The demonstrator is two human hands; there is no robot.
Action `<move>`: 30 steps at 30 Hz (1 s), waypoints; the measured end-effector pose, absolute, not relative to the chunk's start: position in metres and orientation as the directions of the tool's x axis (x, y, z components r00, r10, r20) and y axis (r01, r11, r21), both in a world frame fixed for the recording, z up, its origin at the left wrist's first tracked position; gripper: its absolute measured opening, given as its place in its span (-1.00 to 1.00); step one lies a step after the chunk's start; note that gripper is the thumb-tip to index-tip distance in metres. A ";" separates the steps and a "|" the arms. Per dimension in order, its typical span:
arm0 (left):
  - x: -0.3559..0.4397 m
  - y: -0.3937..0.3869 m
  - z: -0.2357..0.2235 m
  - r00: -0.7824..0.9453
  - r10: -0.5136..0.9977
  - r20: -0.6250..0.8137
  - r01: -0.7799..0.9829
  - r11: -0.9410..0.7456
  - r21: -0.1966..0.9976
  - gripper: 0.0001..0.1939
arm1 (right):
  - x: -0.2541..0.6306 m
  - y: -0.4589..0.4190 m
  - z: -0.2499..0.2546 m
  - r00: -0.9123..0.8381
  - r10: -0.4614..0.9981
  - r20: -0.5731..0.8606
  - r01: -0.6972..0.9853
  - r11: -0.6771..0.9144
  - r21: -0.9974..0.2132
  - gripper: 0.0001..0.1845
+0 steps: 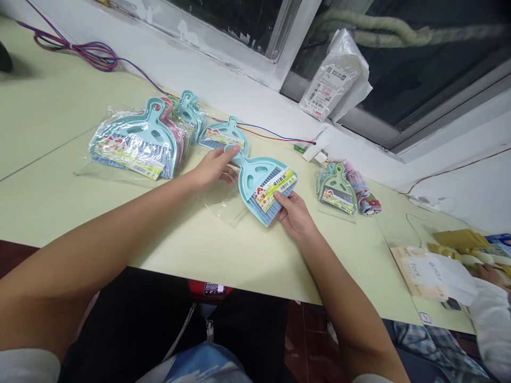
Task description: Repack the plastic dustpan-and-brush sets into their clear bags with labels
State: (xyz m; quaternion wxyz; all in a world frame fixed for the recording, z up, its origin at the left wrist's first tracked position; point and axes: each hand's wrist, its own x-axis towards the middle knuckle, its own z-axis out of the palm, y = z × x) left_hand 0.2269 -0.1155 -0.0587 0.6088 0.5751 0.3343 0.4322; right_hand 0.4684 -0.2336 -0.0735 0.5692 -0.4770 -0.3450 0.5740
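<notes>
Between my hands is a light-blue dustpan (248, 182) with a small brush lying in it and a printed card (275, 187) across the bristles. My left hand (217, 166) grips the dustpan's handle, thumb on top. At the other end, my right hand (294, 214) pinches the brush edge, its thumb on the card. A clear plastic bag (223, 205) lies on the table beneath my left hand. Just behind, another light-blue dustpan set (231, 127) rests on the table. Left of it stands a row of bagged dustpan sets (138, 135) in blue, pink and green.
To the right lie bagged green dustpan sets (338, 189) beside a rolled umbrella-like bundle (363, 194). A plastic-wrapped pack (334, 77) leans on the window sill. Coiled wires (93, 56) run along the wall. At far right, another person's sleeve (491, 314) is near tissue packs (419, 271).
</notes>
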 end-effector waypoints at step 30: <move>0.210 -0.097 -0.037 -0.014 0.990 0.140 -0.112 -0.140 0.984 -0.75 | 0.493 -0.212 -0.080 0.392 0.862 -0.321 -0.312 -0.203 -0.928 -0.91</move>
